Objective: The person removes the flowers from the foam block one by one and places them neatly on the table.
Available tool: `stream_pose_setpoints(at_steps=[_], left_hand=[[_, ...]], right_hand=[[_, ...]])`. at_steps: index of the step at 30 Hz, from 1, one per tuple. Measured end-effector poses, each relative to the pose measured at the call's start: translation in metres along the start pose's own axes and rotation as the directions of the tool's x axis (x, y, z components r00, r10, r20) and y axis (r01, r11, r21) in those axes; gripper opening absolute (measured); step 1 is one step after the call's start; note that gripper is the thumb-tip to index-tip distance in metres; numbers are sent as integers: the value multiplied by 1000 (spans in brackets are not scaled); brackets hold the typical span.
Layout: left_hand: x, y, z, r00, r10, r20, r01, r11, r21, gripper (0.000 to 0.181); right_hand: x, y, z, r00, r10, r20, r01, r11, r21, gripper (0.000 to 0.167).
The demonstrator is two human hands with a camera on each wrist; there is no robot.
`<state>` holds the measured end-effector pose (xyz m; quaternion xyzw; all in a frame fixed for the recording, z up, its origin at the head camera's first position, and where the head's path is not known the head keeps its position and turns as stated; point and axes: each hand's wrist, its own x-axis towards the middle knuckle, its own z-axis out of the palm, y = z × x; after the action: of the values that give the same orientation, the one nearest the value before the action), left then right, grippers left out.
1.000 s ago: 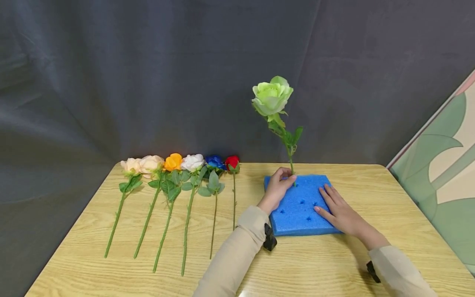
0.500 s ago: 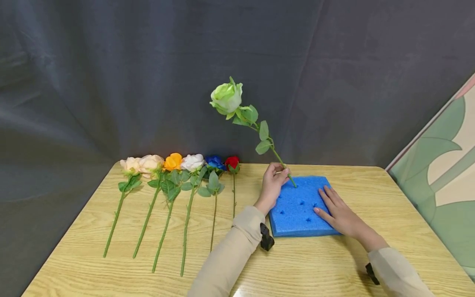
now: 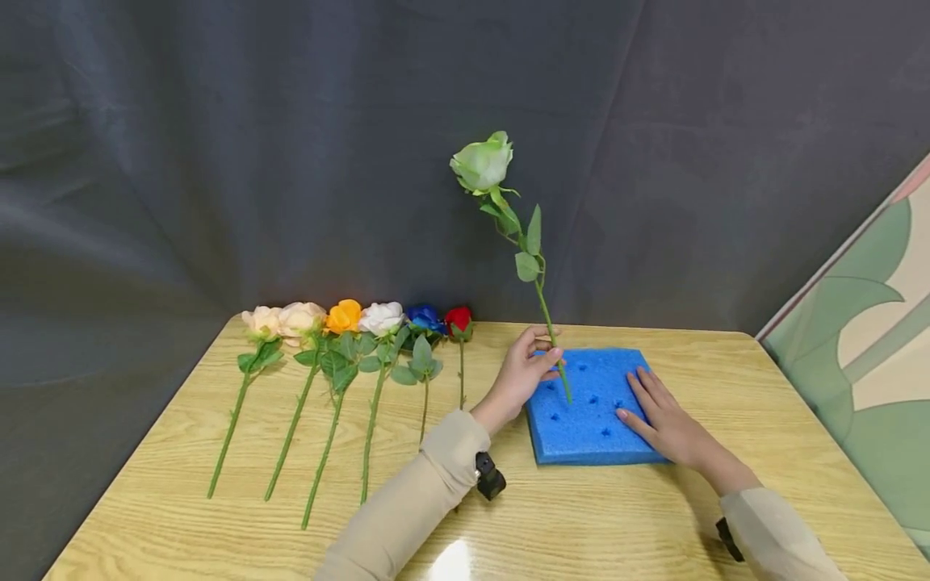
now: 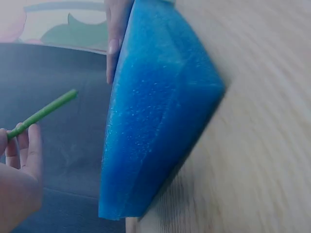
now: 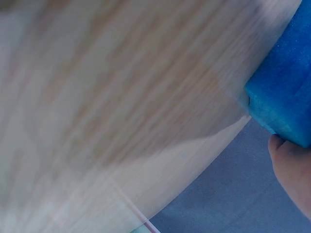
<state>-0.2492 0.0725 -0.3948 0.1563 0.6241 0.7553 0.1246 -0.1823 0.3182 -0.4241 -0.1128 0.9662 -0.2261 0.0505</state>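
Observation:
My left hand (image 3: 517, 375) pinches a green artificial rose (image 3: 482, 164) low on its stem, above the left part of a blue foam block (image 3: 574, 445). The bloom leans to the left. In the left wrist view the stem (image 4: 48, 108) has its cut end free, apart from the foam. Several small star-shaped holes dot the block's top. My right hand (image 3: 672, 420) rests on the block's right side with straight fingers, thumb spread. Only part of that hand shows beside the foam in the right wrist view.
Left of the block several artificial roses lie side by side on the wooden table (image 3: 603, 524): two peach, an orange (image 3: 344, 316), a white (image 3: 381, 319), a blue (image 3: 425, 319) and a red one (image 3: 458, 320). A dark curtain (image 3: 327, 145) hangs behind the table.
The green rose tilted left, then its stem end came away from the back hole and moved toward the front of the block. My left hand shifted left. My right hand stayed put.

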Motion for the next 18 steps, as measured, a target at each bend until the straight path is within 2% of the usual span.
stream_pose_setpoints(at_steps=[5,9,18], left_hand=[[-19,5,-6,997,-33,74,28,997,67,38],[-33,5,-13,992,-68,108,59,994,91,41],[-60,2,-27,989,-108,102,92,984,153,38]], right_hand=[[-1,-2,-1,1000,1,-7,-1,1000,5,76],[-1,-2,-1,1000,5,-9,-5,1000,3,75],[-2,0,0,1000,13,-3,-12,1000,7,76]])
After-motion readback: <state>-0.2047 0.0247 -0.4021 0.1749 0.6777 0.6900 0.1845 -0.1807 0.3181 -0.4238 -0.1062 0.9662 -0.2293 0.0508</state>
